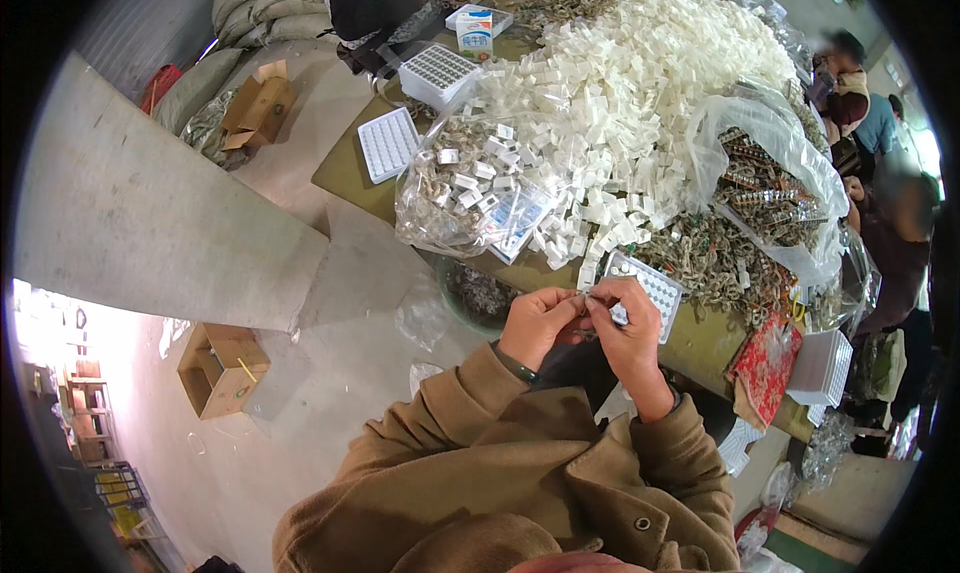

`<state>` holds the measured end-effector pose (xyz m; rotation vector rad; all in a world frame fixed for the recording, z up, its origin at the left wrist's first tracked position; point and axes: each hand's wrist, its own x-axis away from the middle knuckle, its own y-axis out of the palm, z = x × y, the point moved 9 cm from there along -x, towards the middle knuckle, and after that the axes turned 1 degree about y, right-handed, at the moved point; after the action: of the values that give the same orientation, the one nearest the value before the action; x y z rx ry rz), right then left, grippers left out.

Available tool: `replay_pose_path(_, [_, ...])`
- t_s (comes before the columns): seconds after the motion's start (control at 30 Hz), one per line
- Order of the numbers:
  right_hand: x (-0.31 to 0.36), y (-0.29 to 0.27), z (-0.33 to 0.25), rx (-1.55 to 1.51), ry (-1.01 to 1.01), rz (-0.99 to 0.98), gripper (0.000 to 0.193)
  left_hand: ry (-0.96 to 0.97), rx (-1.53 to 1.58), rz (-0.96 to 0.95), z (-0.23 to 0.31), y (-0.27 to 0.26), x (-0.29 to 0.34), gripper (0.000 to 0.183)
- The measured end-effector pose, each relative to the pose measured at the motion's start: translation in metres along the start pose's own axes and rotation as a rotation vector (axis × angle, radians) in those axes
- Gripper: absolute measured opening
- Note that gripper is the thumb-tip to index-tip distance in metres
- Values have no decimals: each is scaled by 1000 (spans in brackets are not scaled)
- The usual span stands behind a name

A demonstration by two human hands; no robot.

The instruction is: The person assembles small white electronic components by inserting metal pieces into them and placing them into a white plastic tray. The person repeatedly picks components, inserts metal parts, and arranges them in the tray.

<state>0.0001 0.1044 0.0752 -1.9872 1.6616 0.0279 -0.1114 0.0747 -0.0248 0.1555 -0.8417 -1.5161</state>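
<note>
My left hand [540,325] and my right hand [632,331] meet at the table's near edge, fingertips pinched together. What they hold is too small and too covered by the fingers to make out. Just behind the right hand lies a white tray [660,291] with rows of small round spots. A large heap of small white plastic pieces [620,103] spreads over the table beyond, its near end reaching almost to my fingertips. To the left of it, a clear plastic bag [425,208] holds small white blocks and greyish metal-looking parts.
A round tub [455,308] of dark bits stands below the table edge. At right are tangled metal-looking strips [760,188] in a plastic bag, a red cloth-like piece [768,363] and stacked white trays [820,365]. Cardboard boxes [222,371] sit on the floor; other people work around the table.
</note>
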Motion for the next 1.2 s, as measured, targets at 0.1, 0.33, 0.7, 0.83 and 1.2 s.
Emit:
replay_pose_path(0.1, [-6, 4, -7, 41, -48, 16, 17, 13, -14, 27, 5, -3, 3, 22])
replay_pose_path(0.33, [-19, 20, -34, 214, -272, -8, 19, 93, 62, 51, 20, -11, 6, 22])
replay_pose_path(0.7, [-25, 35, -35, 241, -383, -74, 21, 141, 61, 76, 28, -21, 1, 22])
replay_pose_path(0.83, [-27, 35, -32, 178, -346, -84, 19, 259, -1, 136, 33, -24, 5, 27])
replay_pose_path(1.2, [-19, 40, 29, -644, 422, -158, 32, 349, -190, 21, 44, -13, 15, 32])
